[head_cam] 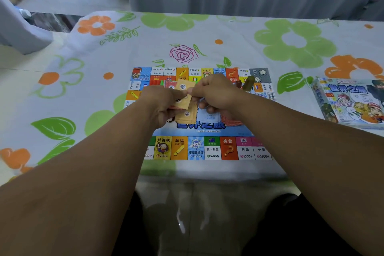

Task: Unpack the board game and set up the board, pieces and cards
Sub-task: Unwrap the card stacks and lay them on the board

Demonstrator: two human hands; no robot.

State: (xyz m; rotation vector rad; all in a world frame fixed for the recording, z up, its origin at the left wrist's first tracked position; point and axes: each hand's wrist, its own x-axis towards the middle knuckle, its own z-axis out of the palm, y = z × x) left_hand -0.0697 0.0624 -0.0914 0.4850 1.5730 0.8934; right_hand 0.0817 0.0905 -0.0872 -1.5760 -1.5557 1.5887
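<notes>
The game board [207,147] lies unfolded and flat on the flowered tablecloth, with its coloured squares around the edge. Above its middle, my left hand [164,104] grips a small stack of orange-yellow cards [186,110]. My right hand [216,93] pinches the top card of that stack from the right. A blue card [208,116] and a reddish pile [232,120] lie on the board under my hands. Small red, green and olive pieces [248,83] stand near the board's far edge. The game box [351,102] rests at the right.
The table [270,52] has a white cloth with green and orange flowers. A grey curtain hangs behind its far edge. A grey covered chair stands at the far left. My knees are below the near edge.
</notes>
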